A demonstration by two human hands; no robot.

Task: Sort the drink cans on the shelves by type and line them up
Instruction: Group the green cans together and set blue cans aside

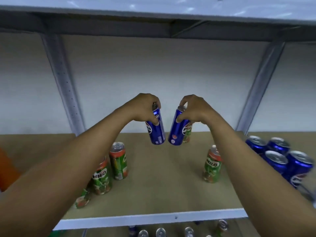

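Observation:
My left hand [144,108] grips a blue Pepsi can [157,132] by its top, lifted above the shelf board [153,177]. My right hand [192,109] grips a second blue Pepsi can [176,132] the same way, tilted toward the first. Behind that can a green Milo can [187,134] is partly hidden. Three green Milo cans stand at the left [118,161] [101,178] [83,198], the nearest under my left forearm. Another Milo can [212,165] stands at the right beside my right forearm. A cluster of several blue Pepsi cans [280,156] stands at the far right.
A grey upper shelf [153,26] runs overhead, with slanted metal uprights at the left [63,82] and right [259,88]. An orange object [6,168] shows at the left edge. More can tops [160,232] sit on the shelf below.

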